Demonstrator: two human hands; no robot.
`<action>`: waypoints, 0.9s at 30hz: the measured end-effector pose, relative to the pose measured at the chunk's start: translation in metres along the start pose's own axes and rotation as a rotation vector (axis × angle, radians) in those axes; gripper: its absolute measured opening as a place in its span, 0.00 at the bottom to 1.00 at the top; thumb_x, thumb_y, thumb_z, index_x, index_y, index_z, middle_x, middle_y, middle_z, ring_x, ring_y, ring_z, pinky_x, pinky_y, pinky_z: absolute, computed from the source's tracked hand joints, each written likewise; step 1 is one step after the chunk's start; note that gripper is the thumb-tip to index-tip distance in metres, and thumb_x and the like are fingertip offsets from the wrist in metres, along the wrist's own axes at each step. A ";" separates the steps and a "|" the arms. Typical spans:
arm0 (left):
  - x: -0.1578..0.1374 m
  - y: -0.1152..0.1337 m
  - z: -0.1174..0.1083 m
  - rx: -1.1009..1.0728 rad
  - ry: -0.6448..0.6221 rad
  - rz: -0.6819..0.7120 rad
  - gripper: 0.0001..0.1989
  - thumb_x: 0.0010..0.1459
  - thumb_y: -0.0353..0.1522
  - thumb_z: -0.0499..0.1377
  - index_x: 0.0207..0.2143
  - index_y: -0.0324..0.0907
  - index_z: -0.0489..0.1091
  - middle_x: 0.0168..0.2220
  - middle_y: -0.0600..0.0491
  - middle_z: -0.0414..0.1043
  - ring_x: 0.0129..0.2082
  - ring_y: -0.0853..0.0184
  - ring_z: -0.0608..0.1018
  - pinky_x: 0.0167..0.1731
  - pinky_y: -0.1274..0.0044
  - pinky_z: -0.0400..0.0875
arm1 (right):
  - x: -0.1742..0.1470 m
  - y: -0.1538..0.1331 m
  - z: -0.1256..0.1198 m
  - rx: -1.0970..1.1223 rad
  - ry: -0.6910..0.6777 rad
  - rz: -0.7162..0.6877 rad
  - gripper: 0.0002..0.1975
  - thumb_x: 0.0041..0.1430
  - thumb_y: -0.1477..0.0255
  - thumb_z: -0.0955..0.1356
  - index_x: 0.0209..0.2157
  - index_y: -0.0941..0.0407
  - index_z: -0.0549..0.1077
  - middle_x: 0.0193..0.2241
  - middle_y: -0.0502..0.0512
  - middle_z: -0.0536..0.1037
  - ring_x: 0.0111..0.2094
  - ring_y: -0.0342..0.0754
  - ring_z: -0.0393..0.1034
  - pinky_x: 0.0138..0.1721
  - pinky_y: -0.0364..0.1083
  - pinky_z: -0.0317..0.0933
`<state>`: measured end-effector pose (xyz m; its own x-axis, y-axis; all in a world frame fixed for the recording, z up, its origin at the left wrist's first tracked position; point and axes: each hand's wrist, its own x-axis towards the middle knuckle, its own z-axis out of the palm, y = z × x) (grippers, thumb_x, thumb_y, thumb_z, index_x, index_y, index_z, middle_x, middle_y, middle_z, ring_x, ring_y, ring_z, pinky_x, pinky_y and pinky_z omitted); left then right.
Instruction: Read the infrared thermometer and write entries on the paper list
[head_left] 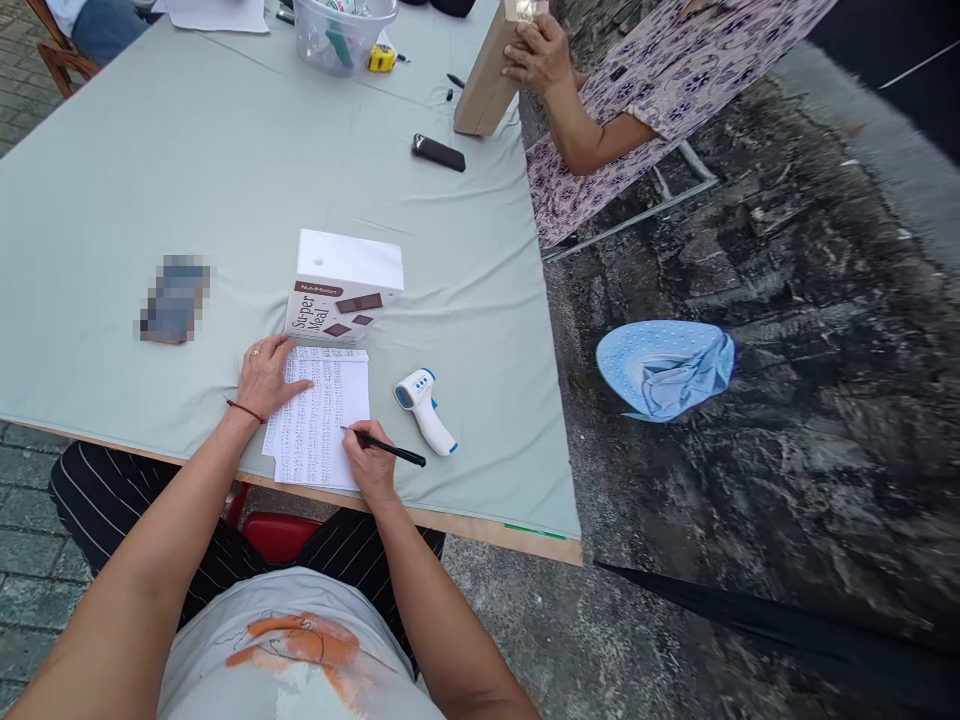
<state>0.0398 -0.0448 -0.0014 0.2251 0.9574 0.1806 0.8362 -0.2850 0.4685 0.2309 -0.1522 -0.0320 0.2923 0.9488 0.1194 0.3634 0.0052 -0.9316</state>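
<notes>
Several sheets of paper [319, 430] covered in rows of small writing lie near the table's front edge. My left hand [267, 380] rests flat on their left side, thumb and fingers apart. A black pen [390, 447] is pinched in my right hand [370, 460], its tip at the paper's right part. Just behind the sheets stands a white Su-per Meal box [345, 285], upright, close to my left fingertips. To the right of my right hand lies a white and blue infrared thermometer [426, 410].
A blurred flat object [176, 300] lies left on the table [97, 250]. Farther back are a black case [438, 153], a tape measure [381, 58] and a plastic tub [341, 40]. Another person's hand [541, 55] holds a cardboard box [491, 75]. A blue hat [667, 370] lies right.
</notes>
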 end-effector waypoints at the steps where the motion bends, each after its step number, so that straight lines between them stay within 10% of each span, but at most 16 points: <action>1: 0.000 0.000 0.000 -0.001 0.001 -0.001 0.32 0.48 0.43 0.67 0.53 0.44 0.65 0.59 0.43 0.64 0.59 0.50 0.66 0.60 0.56 0.58 | 0.000 -0.001 0.000 0.002 0.007 0.002 0.04 0.50 0.69 0.64 0.24 0.54 0.66 0.19 0.45 0.67 0.23 0.42 0.60 0.28 0.44 0.58; 18: 0.000 -0.003 0.003 -0.016 0.012 -0.010 0.32 0.47 0.43 0.68 0.53 0.44 0.65 0.58 0.43 0.64 0.59 0.49 0.66 0.60 0.56 0.58 | -0.001 0.002 -0.002 -0.037 0.116 -0.068 0.06 0.57 0.67 0.63 0.31 0.54 0.68 0.25 0.49 0.72 0.27 0.45 0.65 0.32 0.45 0.62; 27: 0.025 -0.021 0.005 -0.308 0.178 -0.291 0.34 0.48 0.42 0.65 0.54 0.44 0.58 0.54 0.44 0.66 0.55 0.53 0.69 0.53 0.59 0.66 | 0.041 0.002 -0.008 -0.552 -0.055 -0.127 0.13 0.60 0.75 0.60 0.44 0.59 0.71 0.36 0.61 0.78 0.39 0.52 0.72 0.41 0.49 0.63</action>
<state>0.0309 -0.0145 -0.0109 -0.1090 0.9846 0.1366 0.6584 -0.0315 0.7520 0.2504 -0.1157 -0.0259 0.1749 0.9668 0.1863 0.8055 -0.0317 -0.5918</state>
